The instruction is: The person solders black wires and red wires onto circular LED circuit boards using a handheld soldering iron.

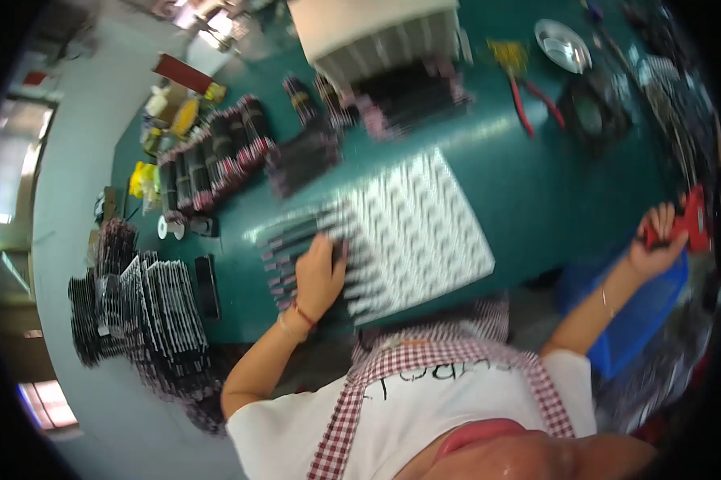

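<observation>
Head camera view: a person seen from above stands at a green table [528, 204], and the wide lens bends its edges. The two hands are far apart. The left hand [319, 276], fingers curled, is over a row of dark strips [280, 260] at the left end of a white patterned panel [424, 228]. Motion blur softens this area, so whether the fingers pinch a strip or only rest there cannot be told. The panel lies flat on the table in front of the person, its surface covered in rows of small grey marks too smeared to make out; the hand hides some of the strips.

The right hand [651, 250], off to the far right, is closed around the handle of a red gun-shaped tool [698, 218]; the palm side is hidden. Below that arm is a blue plastic container [636, 320], partly covered by the forearm.

Beyond the panel are bundles of dark sticks [224, 148] with pinkish ends, a pale box [376, 32] cut off by the top edge, red-handled pliers [520, 104] and a shiny metal bowl [563, 46]. The far right edge dissolves into dark, unreadable clutter.
</observation>
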`<action>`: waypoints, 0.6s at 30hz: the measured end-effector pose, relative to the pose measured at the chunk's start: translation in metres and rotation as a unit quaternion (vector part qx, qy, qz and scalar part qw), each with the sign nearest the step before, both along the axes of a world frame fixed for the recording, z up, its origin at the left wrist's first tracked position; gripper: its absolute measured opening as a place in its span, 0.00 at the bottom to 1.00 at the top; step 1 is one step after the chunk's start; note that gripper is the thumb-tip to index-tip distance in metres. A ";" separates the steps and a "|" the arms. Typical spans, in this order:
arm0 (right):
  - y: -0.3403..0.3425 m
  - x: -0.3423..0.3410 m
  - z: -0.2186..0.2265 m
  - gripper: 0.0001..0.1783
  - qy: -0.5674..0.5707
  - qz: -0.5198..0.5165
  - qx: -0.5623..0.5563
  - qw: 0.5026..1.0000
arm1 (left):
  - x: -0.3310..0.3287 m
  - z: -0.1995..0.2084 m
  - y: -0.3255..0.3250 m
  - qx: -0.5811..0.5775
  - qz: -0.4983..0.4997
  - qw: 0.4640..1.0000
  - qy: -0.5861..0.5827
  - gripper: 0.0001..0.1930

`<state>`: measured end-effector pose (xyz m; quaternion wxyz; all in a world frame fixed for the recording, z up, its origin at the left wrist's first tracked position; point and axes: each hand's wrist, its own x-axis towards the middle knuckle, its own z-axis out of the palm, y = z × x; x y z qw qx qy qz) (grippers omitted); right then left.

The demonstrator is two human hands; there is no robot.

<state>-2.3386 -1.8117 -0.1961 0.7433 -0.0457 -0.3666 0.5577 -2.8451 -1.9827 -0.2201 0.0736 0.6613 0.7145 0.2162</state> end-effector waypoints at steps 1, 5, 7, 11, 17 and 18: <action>-0.012 -0.012 -0.001 0.31 0.000 -0.006 0.005 1.000 | -0.001 0.001 -0.002 0.011 0.003 1.000 -0.021 0.07; -0.056 -0.062 0.025 0.32 -0.029 -0.040 -0.093 0.994 | -0.007 -0.003 0.009 0.033 -0.040 0.998 -0.031 0.08; -0.069 -0.071 0.034 0.32 -0.085 -0.042 -0.148 0.984 | -0.010 -0.004 0.014 0.018 -0.060 0.998 -0.015 0.09; -0.090 -0.090 0.053 0.29 -0.157 0.081 -0.170 0.969 | -0.019 -0.003 0.003 -0.009 -0.046 0.998 -0.030 0.10; -0.078 -0.154 0.044 0.30 -0.152 0.218 -0.207 0.941 | -0.027 0.010 -0.007 -0.060 -0.010 0.996 -0.070 0.09; -0.078 -0.170 0.040 0.30 -0.160 0.212 -0.226 0.937 | -0.037 0.013 0.002 -0.042 -0.024 0.992 -0.112 0.09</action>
